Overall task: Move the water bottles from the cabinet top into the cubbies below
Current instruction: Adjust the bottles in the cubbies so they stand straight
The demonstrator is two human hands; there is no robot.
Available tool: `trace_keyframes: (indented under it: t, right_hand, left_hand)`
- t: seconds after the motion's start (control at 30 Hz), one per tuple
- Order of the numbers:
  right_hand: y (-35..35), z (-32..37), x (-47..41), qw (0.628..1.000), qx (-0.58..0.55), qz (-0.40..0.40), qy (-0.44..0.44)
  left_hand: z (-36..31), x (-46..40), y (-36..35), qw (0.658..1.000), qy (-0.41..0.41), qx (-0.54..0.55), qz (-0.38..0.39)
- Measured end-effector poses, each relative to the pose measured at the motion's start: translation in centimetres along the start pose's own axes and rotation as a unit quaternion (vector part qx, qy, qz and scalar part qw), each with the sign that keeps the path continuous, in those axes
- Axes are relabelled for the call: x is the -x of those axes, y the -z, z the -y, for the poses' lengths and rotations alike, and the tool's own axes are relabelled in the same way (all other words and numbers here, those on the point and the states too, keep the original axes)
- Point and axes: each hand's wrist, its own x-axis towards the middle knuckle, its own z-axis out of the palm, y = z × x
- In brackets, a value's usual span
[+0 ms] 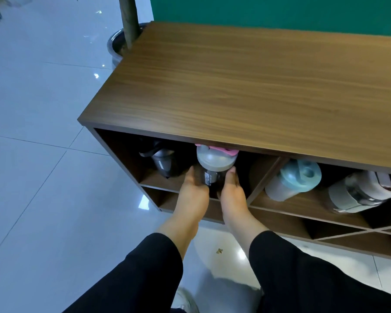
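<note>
Both hands on one bottle from where I'm watching. Left hand (pixel 193 193) and right hand (pixel 231 195) clasp the dark shaker bottle (pixel 212 175) btwn them, one palm each side of its body, fingers wrapped round; grey lid w/ pink flip cap sits just under the front lip of the cabinet top (pixel 257 82). Bottle is upright-ish, tilted a bit toward me, at the mouth of the upper-left cubby (pixel 127 154), approx centre of view.

At 9 o'clock of it, same cubby, a black bottle (pixel 163 161) stands deeper in, apart from the held one. At 3 o'clock, past the divider, next cubby holds a clear bottle w/ teal lid (pixel 291 179), leaning out toward me. Further at 3, a grey-sleeved bottle (pixel 357 193) w/ white and dark-red top, also leaning.

Black sleeves cover both forearms. Planter pot (pixel 114 45) at 11 o'clock beside cabinet's far left corner, on glossy tile floor (pixel 43 132).
</note>
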Motion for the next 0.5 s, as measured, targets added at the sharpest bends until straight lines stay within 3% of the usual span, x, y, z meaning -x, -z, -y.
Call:
trace_keyframes:
  t: [0.17, 0.5]
  right_hand:
    - [0.2, -0.1, -0.3, 0.999, -0.025, 0.0, 0.02]
    - [1.2, -1.1, 0.7, 0.99, 0.092, -0.008, 0.111]
  left_hand:
    - [0.5, -1.8, -0.4, 0.999, -0.03, -0.005, 0.042]
    - [0.2, -2.1, -0.6, 0.998, -0.047, 0.044, 0.027]
